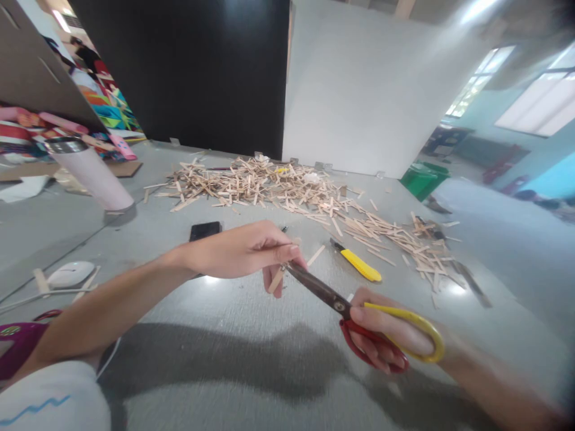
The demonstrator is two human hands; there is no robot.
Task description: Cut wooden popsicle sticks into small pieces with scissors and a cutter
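Note:
My right hand (pixel 381 335) is wrapped round the scissors (pixel 326 291), with its fingers through the red and yellow handles. The dark blades look closed or nearly so, and point left to the fingertips of my other hand. A short wooden stick (pixel 277 279) is pinched in my left hand (pixel 265 254), hanging down at the blade tips. Whether the blades touch the stick I cannot tell. Just beyond lie a yellow utility knife (pixel 359 263) and a loose wooden stick (pixel 317 255).
Across the back of the grey table (pixel 215 371) spreads a heap of wooden sticks (pixel 251 182), trailing right. At left are a pink tumbler (pixel 92 173), a white mouse (pixel 70 273) and a dark phone (pixel 205 230). Black and white panels (pixel 350 90) stand behind; a green bin (pixel 423 179) is at right.

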